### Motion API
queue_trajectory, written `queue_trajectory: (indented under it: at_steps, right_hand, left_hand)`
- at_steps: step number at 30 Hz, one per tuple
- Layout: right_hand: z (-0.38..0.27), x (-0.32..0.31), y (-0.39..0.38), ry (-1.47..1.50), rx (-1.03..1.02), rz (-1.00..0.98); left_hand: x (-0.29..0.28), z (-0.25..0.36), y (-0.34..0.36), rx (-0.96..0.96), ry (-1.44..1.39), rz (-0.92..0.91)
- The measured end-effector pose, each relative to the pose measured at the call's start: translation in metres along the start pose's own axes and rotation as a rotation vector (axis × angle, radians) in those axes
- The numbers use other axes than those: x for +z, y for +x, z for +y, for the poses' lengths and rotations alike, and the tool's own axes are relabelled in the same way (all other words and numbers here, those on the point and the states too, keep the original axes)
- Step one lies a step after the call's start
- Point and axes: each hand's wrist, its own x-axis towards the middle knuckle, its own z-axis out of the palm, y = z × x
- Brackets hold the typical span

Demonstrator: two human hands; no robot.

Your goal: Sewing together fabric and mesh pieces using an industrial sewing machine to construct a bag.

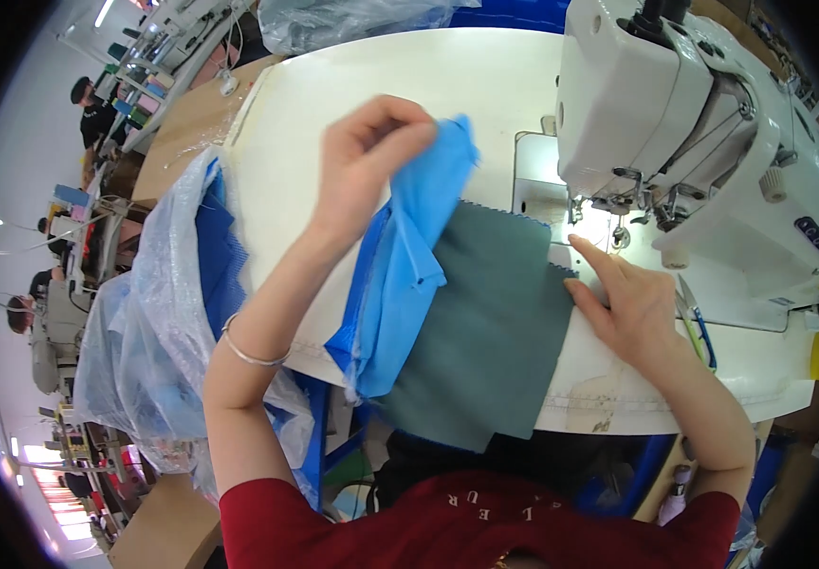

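My left hand (371, 166) is raised over the white sewing table, thumb and fingers closed on the upper end of a light blue fabric piece (414, 237). This blue cloth hangs in folds, with a darker blue edge along its left side. Beneath it a grey-green fabric panel (495, 332) lies flat and overhangs the table's near edge. At the panel's upper right corner is my right hand (632, 308), its index finger and thumb apart and the thumb at the fabric edge. The index fingertip is close to the needle area of a white sewing machine (632, 104).
Thread snips (697, 327) with green and blue handles lie right of my right hand. Left of the table hangs a clear plastic bag (139, 332) around blue fabric. Another plastic bag (333, 24) is at the far edge. A cardboard box (167, 522) stands lower left.
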Motion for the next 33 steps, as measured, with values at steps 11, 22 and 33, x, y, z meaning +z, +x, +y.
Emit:
queue_trajectory:
  at_steps: [11, 22, 33]
  right_hand:
    - [0.001, 0.007, 0.000, -0.004, 0.017, 0.075]
    - [0.006, 0.013, -0.002, 0.084, 0.004, 0.116]
    - [-0.007, -0.014, -0.003, 0.189, 0.076, 0.035]
  left_hand:
    - [-0.028, 0.080, -0.091, 0.566, 0.475, -0.176]
    - [0.046, 0.040, -0.193, 0.772, 0.902, -0.568]
    - [0.009, 0.045, -0.188, 0.450, 0.824, -0.447]
